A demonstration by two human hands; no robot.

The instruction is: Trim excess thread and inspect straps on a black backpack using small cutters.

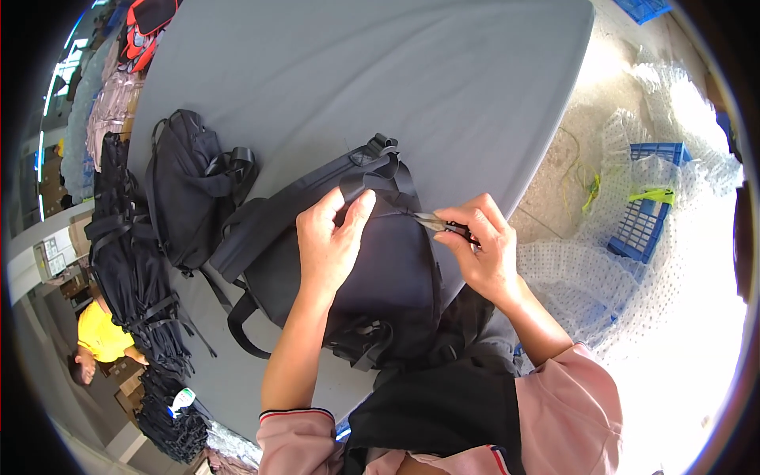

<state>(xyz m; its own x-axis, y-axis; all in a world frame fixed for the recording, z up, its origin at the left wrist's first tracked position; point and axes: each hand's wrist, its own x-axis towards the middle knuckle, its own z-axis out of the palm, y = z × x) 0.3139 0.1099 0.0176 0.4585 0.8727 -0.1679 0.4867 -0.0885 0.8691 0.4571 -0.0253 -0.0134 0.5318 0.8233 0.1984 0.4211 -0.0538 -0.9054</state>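
You are at the trimming step. A dark backpack (356, 261) lies on the grey desk (443, 79), its lower end hanging off the near edge toward your lap. Your left hand (328, 241) presses on the bag, its fingers (358, 207) pinching a strap near the top handle (378, 154) and holding it taut. Your right hand (483, 245) is clenched around small snips (437, 222), with the blades pointing left at the seam just beside the left thumb. Whether a loose thread sits between the blades is too small to tell.

Judgement: the next move calls for a short, controlled closing of the snips, tips kept clear of the left fingers and off the strap webbing. Those fingers and the blades are very near each other, so there is little margin.

Edges and room:
- The desk's curved edge runs diagonally just right of your right hand; the wrist already overhangs it.
- Beyond that edge the floor carries bubble wrap (673, 261) and a blue crate (645, 214), well apart from the work.
- To the left, a second bag (186, 190) lies near the backpack, with a pile of dark bags (131, 261) along the far left edge.
- The upper desk is bare cloth, with open room for turning or sliding the backpack away from you.
- A person in yellow (99, 336) is at lower left, well apart.
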